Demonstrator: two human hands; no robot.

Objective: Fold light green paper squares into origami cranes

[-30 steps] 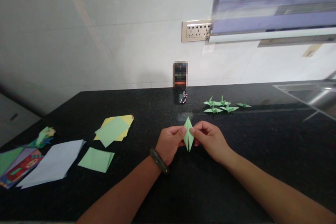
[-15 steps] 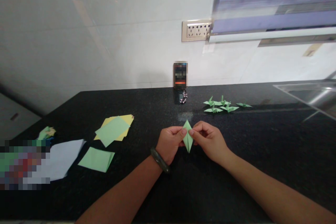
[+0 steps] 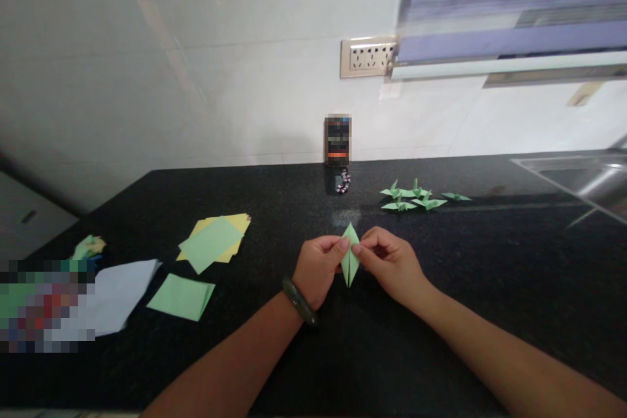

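- Green paper diamond (image 3: 351, 262) is being pinched snugly at its edges by the left hand (image 3: 318, 268) and right hand (image 3: 394, 258), fingers closed.
- Vs half a second ago, its lower tip is being angled slightly left; folds probably just being adjusted.
- It's being held over the black counter (image 3: 490, 255), green cranes (image 3: 428, 204) being kept behind, rightward.

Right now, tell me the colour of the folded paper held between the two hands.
Light green; the folded paper shows best in the head view.
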